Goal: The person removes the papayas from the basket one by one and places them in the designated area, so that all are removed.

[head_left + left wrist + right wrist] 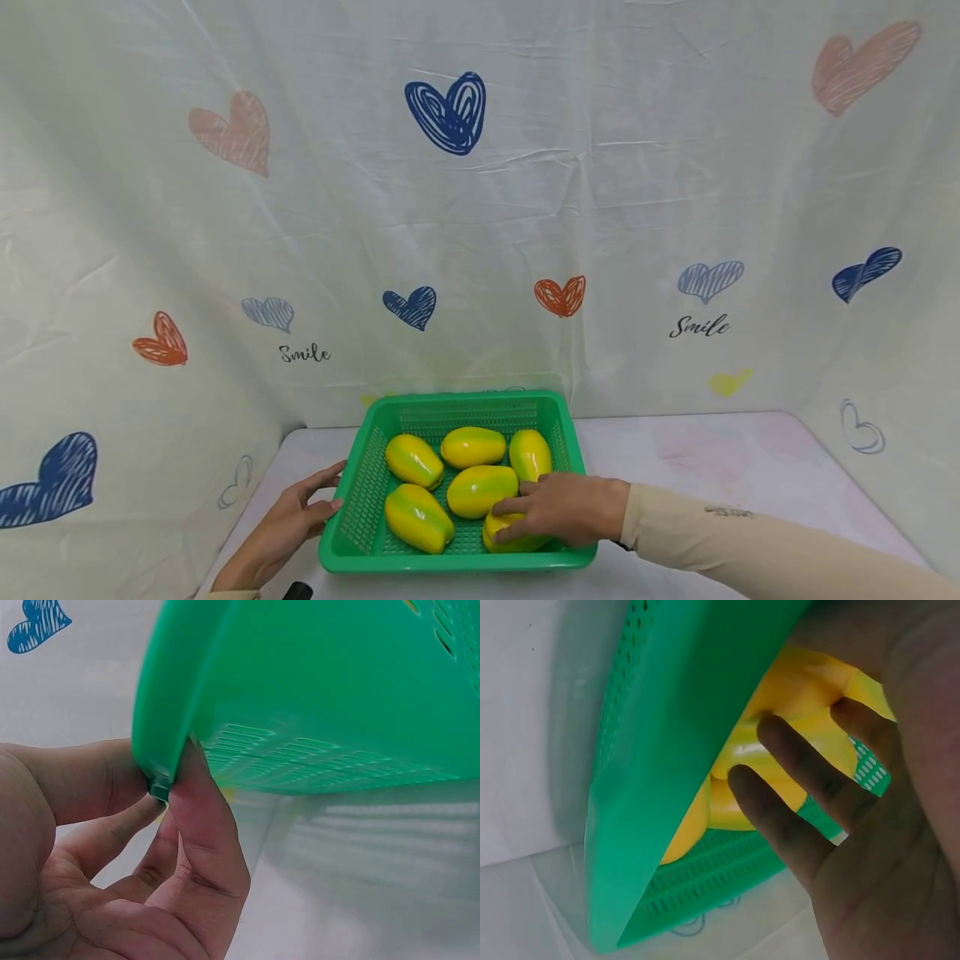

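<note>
A green basket (457, 563) holds several yellow-green papaya-like fruits (415, 461). My left hand (281, 525) is at the basket's left side; in the left wrist view the thumb and a finger of that hand (142, 855) pinch the green rim (169, 690). Over the front right corner, my right hand (573, 508) has its fingers on the nearest right fruit (504, 533). Seen from the right wrist, that hand (855, 802) reaches in past the green wall (660, 742), fingers spread beside yellow fruits (742, 750); the thumb's contact is hidden.
The basket stands on a whitish table (697, 467) with faint pink patches. Behind and beside it hangs a white curtain (495, 225) printed with hearts and the word Smile. A small black object (298, 591) shows at the bottom edge, near the left forearm.
</note>
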